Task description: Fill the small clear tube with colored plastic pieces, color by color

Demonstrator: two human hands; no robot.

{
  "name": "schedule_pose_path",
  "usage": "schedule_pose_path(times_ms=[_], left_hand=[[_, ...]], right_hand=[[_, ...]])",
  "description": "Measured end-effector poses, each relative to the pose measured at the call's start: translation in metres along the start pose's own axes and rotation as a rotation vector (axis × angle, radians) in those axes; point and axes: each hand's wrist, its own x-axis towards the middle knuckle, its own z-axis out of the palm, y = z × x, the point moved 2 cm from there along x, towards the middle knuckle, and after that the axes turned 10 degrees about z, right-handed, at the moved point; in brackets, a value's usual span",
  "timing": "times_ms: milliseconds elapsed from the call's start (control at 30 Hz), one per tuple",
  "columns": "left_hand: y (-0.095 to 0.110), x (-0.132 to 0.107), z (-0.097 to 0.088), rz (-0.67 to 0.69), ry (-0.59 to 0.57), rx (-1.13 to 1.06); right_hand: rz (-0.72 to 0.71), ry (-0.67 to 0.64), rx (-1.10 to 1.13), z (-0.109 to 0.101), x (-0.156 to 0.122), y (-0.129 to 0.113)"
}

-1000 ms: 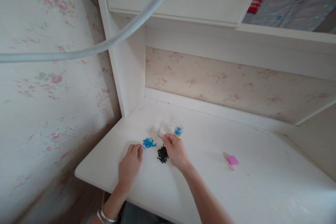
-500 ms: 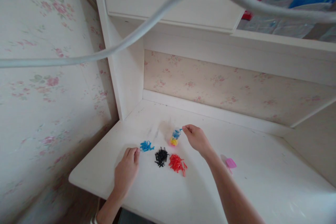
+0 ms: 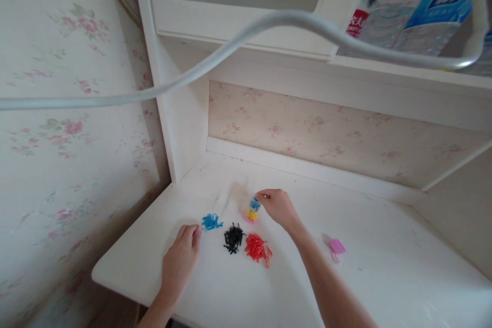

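Note:
A small clear jar point(image 3: 253, 206) with blue, yellow and pink contents stands on the white desk. Over its mouth my right hand point(image 3: 280, 207) is closed in a pinch, with a bit of blue at the fingertips that looks like a small rubber band. To the left, my left hand point(image 3: 182, 251) rests on the desk, thumb and fingers pressed together beside a pile of blue bands point(image 3: 211, 222). Whatever lies between those fingertips is hidden. Between the hands are a heap of black bands point(image 3: 233, 238) and a heap of red bands point(image 3: 257, 248).
A pink piece with a loop point(image 3: 337, 247) lies on the desk to the right of my forearm. A white cable point(image 3: 226, 48) crosses the view above. Clear bottles point(image 3: 395, 15) fill the upper right shelf. The desk's rounded left edge point(image 3: 96, 274) is near the papered wall.
My right fingers have come in over the jar's mouth with the blue band, which stuck out visibly before. My left hand stays by the blue pile. The view has shifted slightly.

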Motion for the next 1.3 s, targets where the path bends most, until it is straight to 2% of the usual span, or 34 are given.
schedule_pose_path(times_ms=[100, 167, 233, 333, 433, 533, 667, 767, 1000, 1300], left_hand=[[-0.003, 0.000, 0.001, 0.005, 0.026, -0.047], [-0.006, -0.001, 0.003, 0.022, 0.058, -0.110], [-0.009, -0.002, 0.003, 0.056, 0.097, -0.189], [-0.002, 0.001, -0.002, 0.109, 0.166, -0.302], [0.027, 0.014, -0.015, 0.176, 0.209, -0.407], [0.074, 0.040, -0.032, 0.270, 0.190, -0.485], [0.131, 0.077, -0.041, 0.418, 0.098, -0.516], [0.151, 0.091, -0.034, 0.433, 0.066, -0.452], [0.162, 0.091, -0.015, 0.339, 0.004, -0.172], [0.163, 0.100, -0.005, 0.343, -0.010, -0.274]], right_hand=[[0.002, 0.085, 0.130, -0.007, -0.005, 0.000], [0.018, 0.138, 0.238, -0.008, -0.012, 0.008], [0.054, 0.152, 0.359, -0.004, -0.023, 0.026], [0.121, 0.105, 0.515, 0.015, -0.045, 0.069], [0.210, 0.046, 0.598, 0.039, -0.070, 0.116], [0.228, 0.020, 0.616, 0.055, -0.092, 0.142], [0.211, -0.013, 0.533, 0.063, -0.111, 0.144], [0.226, 0.000, 0.488, 0.066, -0.116, 0.139], [0.251, 0.010, 0.621, 0.061, -0.114, 0.146], [0.213, -0.025, 0.617, 0.059, -0.117, 0.143]])
